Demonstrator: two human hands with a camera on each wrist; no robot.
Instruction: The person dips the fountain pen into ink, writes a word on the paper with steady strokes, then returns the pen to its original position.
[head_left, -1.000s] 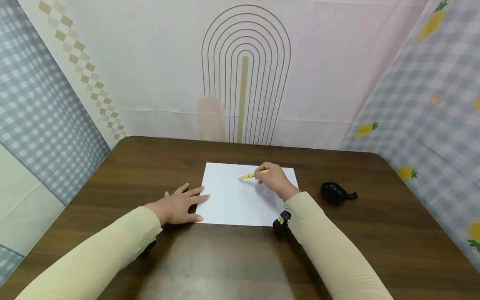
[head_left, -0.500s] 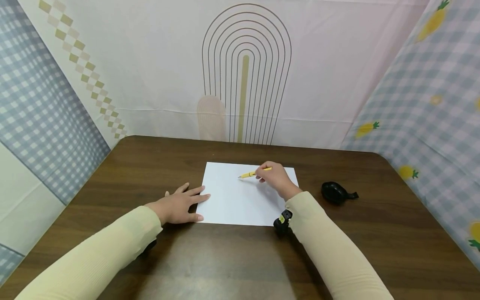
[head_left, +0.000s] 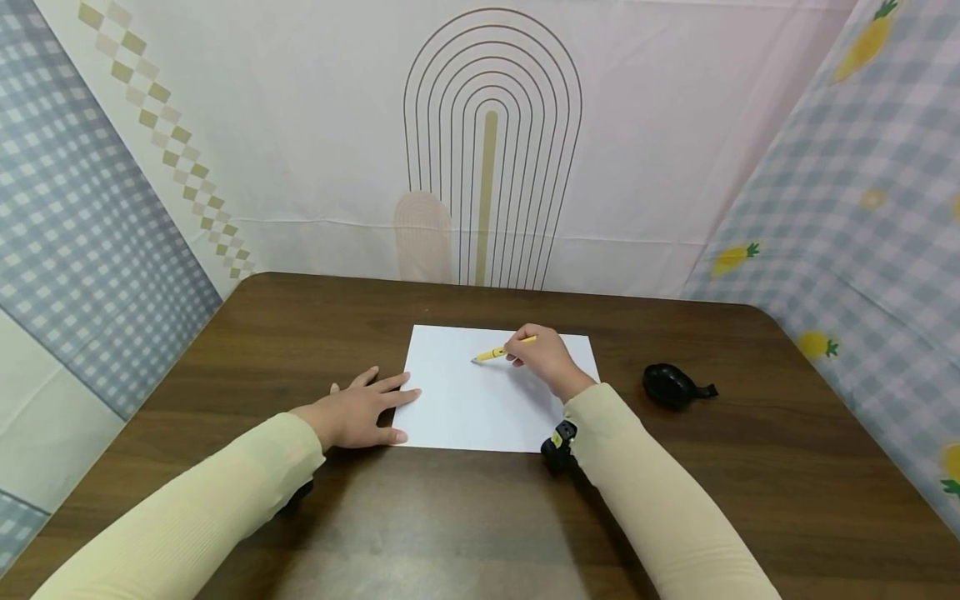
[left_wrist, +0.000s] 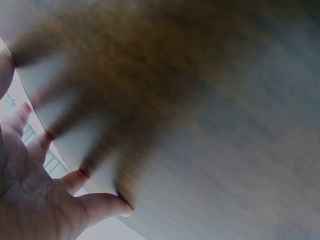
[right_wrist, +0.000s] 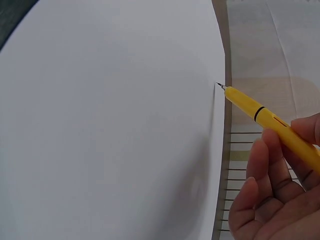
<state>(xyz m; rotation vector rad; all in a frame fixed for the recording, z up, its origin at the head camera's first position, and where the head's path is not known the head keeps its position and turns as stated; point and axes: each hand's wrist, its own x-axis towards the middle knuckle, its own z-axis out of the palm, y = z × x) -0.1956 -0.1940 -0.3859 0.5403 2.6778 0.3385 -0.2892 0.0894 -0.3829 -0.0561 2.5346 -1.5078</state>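
Observation:
A white sheet of paper (head_left: 457,408) lies on the brown table, with no marks that I can make out. My right hand (head_left: 546,357) pinches a yellow pen (head_left: 491,354) between thumb and fingers. In the right wrist view the yellow pen (right_wrist: 245,103) has a black ring, a slot in its barrel and a fine dark tip, which meets its shadow on the paper (right_wrist: 110,110). My left hand (head_left: 356,412) rests with spread fingers on the table and the sheet's left edge. The left wrist view shows the left hand (left_wrist: 37,195) from the palm side, fingertips against the surface.
A glossy black rounded object with a narrow tail (head_left: 669,387) lies on the table (head_left: 720,467) to the right of the paper. Behind the table hangs a white patterned cloth (head_left: 322,142). Blue checked cloths flank both sides.
My right hand has shifted slightly left and toward me, and the pen's tip has moved with it across the paper. My left hand and the paper stay in place.

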